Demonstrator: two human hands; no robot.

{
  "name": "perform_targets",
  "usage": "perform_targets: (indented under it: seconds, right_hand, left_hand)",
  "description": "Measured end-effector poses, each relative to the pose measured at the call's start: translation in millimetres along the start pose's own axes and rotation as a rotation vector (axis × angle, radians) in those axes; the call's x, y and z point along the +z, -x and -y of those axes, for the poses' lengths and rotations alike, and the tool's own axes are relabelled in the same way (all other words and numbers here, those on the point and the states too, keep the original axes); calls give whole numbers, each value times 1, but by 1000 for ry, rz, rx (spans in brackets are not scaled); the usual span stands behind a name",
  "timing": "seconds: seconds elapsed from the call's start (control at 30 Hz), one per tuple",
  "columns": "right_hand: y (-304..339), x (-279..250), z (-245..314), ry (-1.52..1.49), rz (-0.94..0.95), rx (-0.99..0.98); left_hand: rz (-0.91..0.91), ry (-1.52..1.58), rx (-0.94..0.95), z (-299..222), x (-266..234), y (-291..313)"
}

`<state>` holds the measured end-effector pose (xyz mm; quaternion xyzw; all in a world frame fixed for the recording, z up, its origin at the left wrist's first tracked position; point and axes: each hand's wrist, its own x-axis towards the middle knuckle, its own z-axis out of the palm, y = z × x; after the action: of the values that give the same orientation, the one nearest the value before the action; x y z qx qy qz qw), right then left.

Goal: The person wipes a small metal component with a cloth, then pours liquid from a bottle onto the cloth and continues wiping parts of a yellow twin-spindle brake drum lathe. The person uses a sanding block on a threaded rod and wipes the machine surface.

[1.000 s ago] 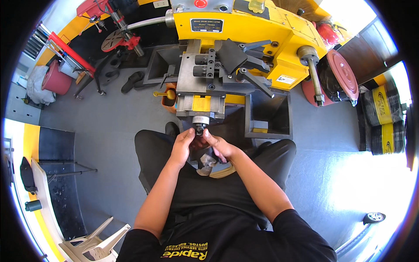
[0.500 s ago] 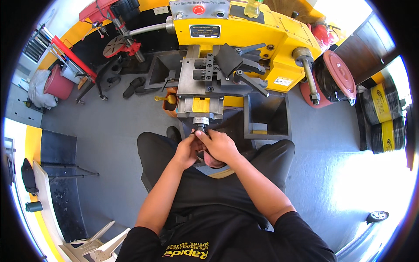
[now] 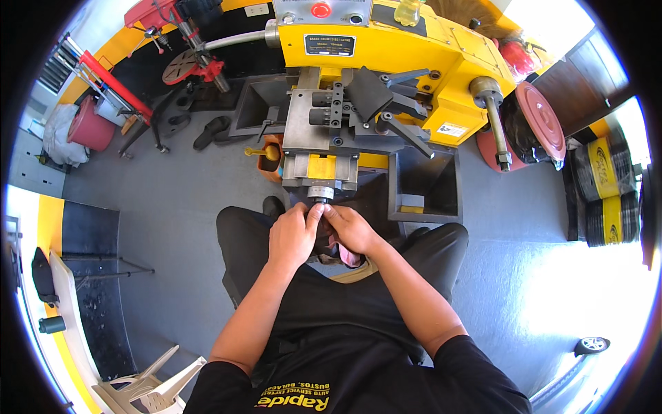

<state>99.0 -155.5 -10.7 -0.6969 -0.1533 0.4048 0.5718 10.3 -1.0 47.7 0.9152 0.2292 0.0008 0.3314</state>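
Note:
Both my hands meet at the near end of the lathe slide, below a silver graduated dial [image 3: 320,194]. My left hand [image 3: 291,233] is closed, back of the hand up, its thumb pressed on the dark shaft end [image 3: 320,201] under the dial. My right hand [image 3: 353,229] pinches the same spot from the other side, thumb tip beside the left one. The curled fingers are mostly hidden beneath. A pink and dark cloth [image 3: 349,257] hangs below the hands, above my lap; whether fingers hold it, I cannot tell.
The yellow brake lathe [image 3: 400,52] stands ahead, with black clamp levers [image 3: 407,134] and a spindle [image 3: 498,131] jutting right. Dark metal bins [image 3: 426,183] flank the slide. An orange container [image 3: 270,162] with a yellow scoop sits left. A lidded pink bin [image 3: 538,124] stands right.
My left hand has turned from palm partly showing to back up, and its thumb now sits beside the right one. The right hand has shifted slightly right. More pink cloth shows below.

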Motion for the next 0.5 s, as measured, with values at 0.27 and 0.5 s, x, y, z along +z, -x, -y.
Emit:
perform_targets:
  seconds: [0.27,0.5]
  right_hand:
    - [21,29,52,975,-369,-191]
    - [43,88,99,1344,-220,-429]
  left_hand:
    - [205,1143,-243,50,51,-5]
    - [282,1974,-302,30,86,31]
